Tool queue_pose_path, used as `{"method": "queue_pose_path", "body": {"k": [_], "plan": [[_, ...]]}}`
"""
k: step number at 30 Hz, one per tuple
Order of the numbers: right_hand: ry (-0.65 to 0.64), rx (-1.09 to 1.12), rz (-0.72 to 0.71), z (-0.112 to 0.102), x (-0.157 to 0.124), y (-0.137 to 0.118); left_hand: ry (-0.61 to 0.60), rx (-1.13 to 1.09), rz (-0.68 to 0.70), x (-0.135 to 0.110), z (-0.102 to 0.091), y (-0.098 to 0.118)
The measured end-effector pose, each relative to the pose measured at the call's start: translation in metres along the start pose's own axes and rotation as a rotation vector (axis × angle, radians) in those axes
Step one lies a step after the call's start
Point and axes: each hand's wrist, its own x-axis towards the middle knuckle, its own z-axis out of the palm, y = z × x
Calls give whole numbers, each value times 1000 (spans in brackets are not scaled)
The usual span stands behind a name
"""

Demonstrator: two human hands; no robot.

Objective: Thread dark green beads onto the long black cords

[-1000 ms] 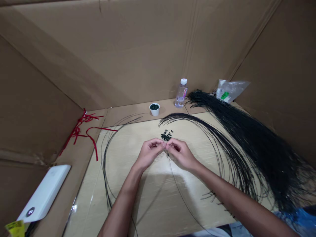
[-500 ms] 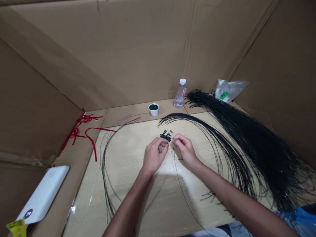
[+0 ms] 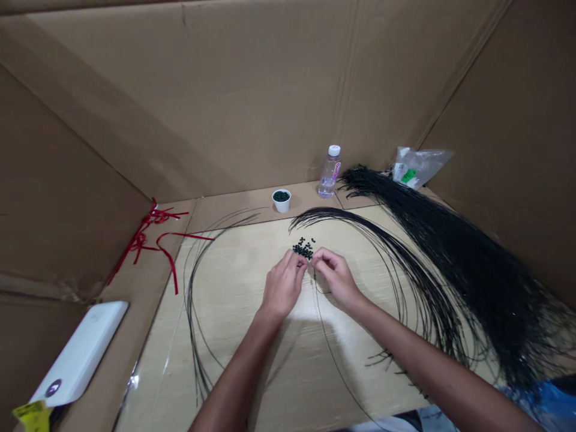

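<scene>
Close together over the middle of the board, my two hands meet just in front of a small pile of dark green beads. My left hand is closed, thumb and forefinger pinched at the pile's near edge; whatever lies between the tips is too small to make out. A thin black cord is pinched in my closed right hand. It makes a small loop below the fingers, then runs down to the board's near edge.
A white cup of dark beads and a water bottle stand behind. Bundles of black cord cover the right; thinner strands curve at left. Red ribbons, a white power bank and cardboard walls surround the board.
My right hand has moved slightly left, bringing its fingertips and the cord closer to my left fingertips. My left hand stays by the beads, still pinched.
</scene>
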Motion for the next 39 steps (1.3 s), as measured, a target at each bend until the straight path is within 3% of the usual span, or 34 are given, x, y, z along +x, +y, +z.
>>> {"method": "queue_pose_path", "body": {"k": [4,8,12,22,39], "plan": [[-14,-14,16,0,-1,1,30,-223,-38,0,-3,-3],[-83,-102,10,1,-3,1,5,-639,-215,2,-5,-10],[-130,-164,5,1,-4,2,-20,-843,-310,4,-6,-15],[-152,-209,15,0,-3,1,14,-962,-365,8,-14,-15],[-154,-204,4,1,-4,-1,-24,-921,-366,8,-12,-17]]}}
